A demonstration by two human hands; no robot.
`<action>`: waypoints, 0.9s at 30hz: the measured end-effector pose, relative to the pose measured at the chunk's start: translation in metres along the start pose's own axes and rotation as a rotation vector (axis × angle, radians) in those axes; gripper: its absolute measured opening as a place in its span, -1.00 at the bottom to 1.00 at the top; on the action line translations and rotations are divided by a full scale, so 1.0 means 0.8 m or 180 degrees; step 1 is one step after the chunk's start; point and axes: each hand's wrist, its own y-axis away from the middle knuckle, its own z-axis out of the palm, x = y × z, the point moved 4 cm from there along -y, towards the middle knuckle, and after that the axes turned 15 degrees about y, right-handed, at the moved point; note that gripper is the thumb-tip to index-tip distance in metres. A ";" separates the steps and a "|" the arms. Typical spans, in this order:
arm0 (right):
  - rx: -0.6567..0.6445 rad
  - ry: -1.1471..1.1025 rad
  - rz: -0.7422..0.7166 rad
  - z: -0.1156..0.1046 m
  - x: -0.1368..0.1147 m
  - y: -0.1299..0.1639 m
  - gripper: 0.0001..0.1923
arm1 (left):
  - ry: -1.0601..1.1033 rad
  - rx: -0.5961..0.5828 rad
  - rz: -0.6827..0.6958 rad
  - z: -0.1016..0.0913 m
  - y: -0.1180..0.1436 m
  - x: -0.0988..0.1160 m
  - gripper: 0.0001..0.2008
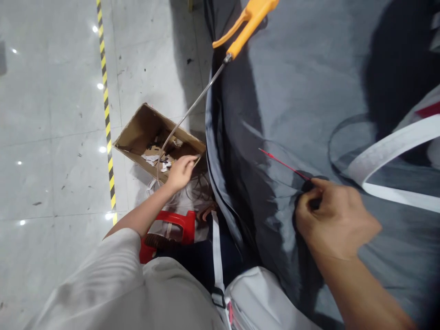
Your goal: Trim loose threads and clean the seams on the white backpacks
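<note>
A glossy grey tiled floor (51,137), crossed by a yellow-and-black hazard stripe (106,110), forms the background, with a broad sheet of dark grey fabric (309,82) spread across the right half of the view. From the hands outward, we see the right hand (335,220) closed in a pinch on a small dark tool (309,187) pressed to the fabric; from it a thin red rod (282,163) projects toward ten o'clock, its long axis running from four to ten o'clock with the free tip uppermost. The left hand (180,172), at nine o'clock from the right, has its fingertips drawn together on a thin wire-like strand (165,146) above an open cardboard box (158,142) of paper scraps; whether the strand belongs to the tool above it we cannot tell. An orange-handled tool (245,25) lies at twelve o'clock, its slender metal stem (202,94) pointing down toward seven o'clock at the box. A white strap (388,151) curves at three o'clock, and a red plastic stool (173,227) shows at six o'clock of the left hand. We judge that the red tip could snag or pierce the fabric if the pinch slips, and that, with attention divided between two hands well apart, the strand could drop beside the box.
</note>
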 end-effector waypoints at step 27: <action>-0.0192 0.0060 0.0076 -0.006 -0.001 -0.003 -0.75 | -0.1884 0.0053 0.1092 -0.057 -0.085 0.001 -0.69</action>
